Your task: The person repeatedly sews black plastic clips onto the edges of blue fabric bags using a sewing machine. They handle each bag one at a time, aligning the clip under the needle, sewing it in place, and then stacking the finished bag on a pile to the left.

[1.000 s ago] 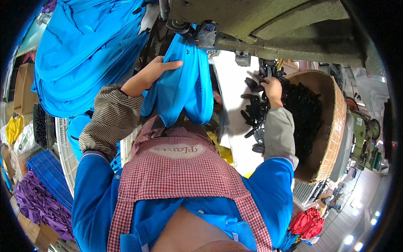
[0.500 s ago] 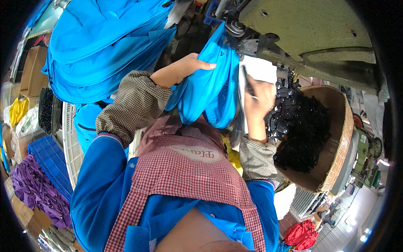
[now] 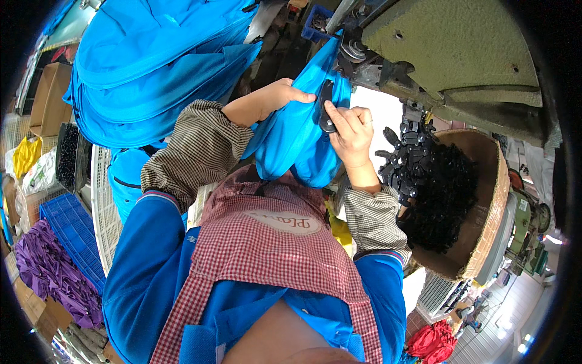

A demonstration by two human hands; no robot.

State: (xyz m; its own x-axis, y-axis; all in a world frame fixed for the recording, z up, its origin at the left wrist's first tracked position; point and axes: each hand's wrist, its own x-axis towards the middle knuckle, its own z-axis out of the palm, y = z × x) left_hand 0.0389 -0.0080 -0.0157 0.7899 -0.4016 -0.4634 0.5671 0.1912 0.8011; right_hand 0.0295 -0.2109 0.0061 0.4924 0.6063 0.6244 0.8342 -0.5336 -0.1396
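My left hand (image 3: 270, 102) grips a folded bright blue fabric piece (image 3: 285, 145), thumb on its front, its top reaching up under the machine's metal parts (image 3: 354, 51). My right hand (image 3: 353, 136) pinches an elongated black piece (image 3: 326, 91) with a rounded lower end, held against the front of the blue fabric just right of my left thumb. Many similar small black pieces (image 3: 403, 158) lie heaped on the white surface right of my right hand, beside a cardboard box (image 3: 491, 233) full of black items.
A heavy green machine body (image 3: 448, 48) overhangs the upper right. Blue fabric pieces (image 3: 145, 54) are piled at upper left, a small blue bin (image 3: 315, 24) sits at the top, and blue crates (image 3: 70, 236), purple fabric (image 3: 51, 273) and red fabric (image 3: 433, 340) lie around the edges.
My right hand has moved left from the black heap onto the blue fabric, bringing a black piece with it. The whole view has shifted; my left hand keeps its hold.
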